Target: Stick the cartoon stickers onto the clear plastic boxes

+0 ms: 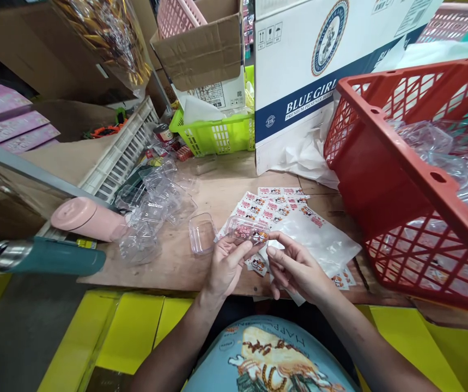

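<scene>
My left hand (226,265) is closed round a small clear plastic box (247,231) that bears a red and white cartoon sticker, held just above the wooden table's (176,269) front edge. My right hand (295,267) pinches thumb and forefinger at the box's right end, touching the sticker. Sheets of the same stickers (277,206) lie on the table behind the hands, partly under a clear plastic bag (319,239). One empty clear box (202,233) sits just left of my left hand.
A heap of empty clear boxes (156,209) lies to the left, beside a pink bottle (84,218) and a teal flask (49,256). A red basket (413,179) of clear boxes tilts at the right. A green basket (217,133) and a white carton (307,71) stand behind.
</scene>
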`<state>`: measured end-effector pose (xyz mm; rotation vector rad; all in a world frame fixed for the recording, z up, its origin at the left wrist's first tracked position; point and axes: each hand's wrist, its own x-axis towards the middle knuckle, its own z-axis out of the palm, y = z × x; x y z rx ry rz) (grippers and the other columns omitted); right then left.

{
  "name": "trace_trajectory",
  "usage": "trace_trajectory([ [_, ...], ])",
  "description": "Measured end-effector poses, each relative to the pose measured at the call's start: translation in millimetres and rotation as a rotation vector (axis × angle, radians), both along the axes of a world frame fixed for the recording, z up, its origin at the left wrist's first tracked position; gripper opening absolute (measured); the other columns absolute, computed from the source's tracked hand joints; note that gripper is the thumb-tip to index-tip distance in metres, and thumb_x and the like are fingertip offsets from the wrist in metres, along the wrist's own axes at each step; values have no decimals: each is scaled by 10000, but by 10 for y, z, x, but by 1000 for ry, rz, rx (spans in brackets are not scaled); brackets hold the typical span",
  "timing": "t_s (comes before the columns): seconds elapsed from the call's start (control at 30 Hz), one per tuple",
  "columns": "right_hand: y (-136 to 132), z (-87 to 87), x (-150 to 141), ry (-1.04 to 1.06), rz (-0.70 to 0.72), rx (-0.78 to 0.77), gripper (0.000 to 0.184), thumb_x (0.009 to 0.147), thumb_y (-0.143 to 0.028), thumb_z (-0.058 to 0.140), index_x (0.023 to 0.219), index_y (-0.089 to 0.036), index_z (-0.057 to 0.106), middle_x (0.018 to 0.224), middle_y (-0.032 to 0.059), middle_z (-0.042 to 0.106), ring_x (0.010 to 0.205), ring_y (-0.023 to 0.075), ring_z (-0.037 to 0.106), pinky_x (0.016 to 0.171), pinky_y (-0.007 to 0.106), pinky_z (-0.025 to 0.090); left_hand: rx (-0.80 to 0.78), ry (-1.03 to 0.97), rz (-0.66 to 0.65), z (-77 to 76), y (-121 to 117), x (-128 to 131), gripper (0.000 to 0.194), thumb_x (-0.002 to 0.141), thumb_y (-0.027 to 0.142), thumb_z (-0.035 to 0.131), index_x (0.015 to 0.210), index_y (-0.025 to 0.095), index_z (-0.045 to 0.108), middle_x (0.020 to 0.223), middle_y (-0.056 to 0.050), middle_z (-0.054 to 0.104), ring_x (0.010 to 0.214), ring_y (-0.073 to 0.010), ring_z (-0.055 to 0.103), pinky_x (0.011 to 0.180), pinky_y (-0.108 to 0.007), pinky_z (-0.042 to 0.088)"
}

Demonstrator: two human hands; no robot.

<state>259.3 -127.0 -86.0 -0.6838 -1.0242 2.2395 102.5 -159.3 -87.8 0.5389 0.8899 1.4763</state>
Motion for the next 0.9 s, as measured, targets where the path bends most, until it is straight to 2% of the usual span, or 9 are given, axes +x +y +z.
trace_trajectory([
  [0.23, -6, 41, -29, -108, -24, 60, 456, 889, -467, 636, 1213, -220, 431, 426, -132, 479, 281, 57, 335, 367, 228, 489, -16, 23, 28, -11, 7, 14, 159, 748, 180, 765, 906, 180, 748, 983, -56, 775, 980, -240, 719, 990, -430, 526],
  [0.43, 7, 55, -54, -147, -28, 92, 398, 891, -471, 627, 1150, -234, 439, 428, -128, 490, 274, 59, 343, 357, 205, 450, -8, 11, 25, -12, -1, -13, 184, 745, 178, 766, 927, 185, 743, 1015, -52, 768, 1005, -232, 708, 989, -415, 527],
  [0.6, -6, 51, -95, -268, -47, 183, 417, 908, -542, 554, 1159, -226, 450, 425, -112, 477, 287, 87, 380, 328, 172, 332, -40, -23, 126, -26, 14, 17, 121, 823, 279, 721, 860, 164, 734, 1008, -53, 760, 1039, -230, 693, 967, -411, 541],
  [0.67, -24, 35, -100, -407, -104, 350, 418, 933, -535, 512, 1201, -215, 487, 448, -92, 473, 328, 98, 408, 354, 181, 313, -43, 8, 191, -53, 21, 39, 133, 824, 297, 724, 854, 168, 735, 996, -45, 760, 1033, -224, 695, 956, -405, 548],
  [0.73, -55, 8, -91, -639, -204, 633, 448, 954, -487, 498, 1301, -202, 508, 505, -52, 512, 399, 117, 459, 423, 213, 356, -30, 44, 237, -84, 31, 51, 129, 827, 298, 723, 849, 172, 738, 991, -39, 761, 1029, -221, 697, 956, -404, 548],
  [0.83, -115, -46, -77, -970, -332, 1045, 586, 974, -391, 481, 1505, -179, 353, 646, 34, 620, 529, 167, 548, 529, 264, 419, 2, 82, 276, -109, 54, 43, 131, 842, 302, 707, 845, 176, 744, 999, -40, 763, 1016, -218, 704, 968, -411, 541],
  [0.9, -143, -71, -86, -1034, -294, 1234, 587, 987, -318, 443, 1543, -207, 292, 719, 67, 647, 595, 188, 574, 552, 271, 437, 16, 78, 278, -87, 54, 35, 116, 835, 294, 715, 828, 182, 748, 989, -35, 768, 978, -209, 716, 971, -410, 540],
])
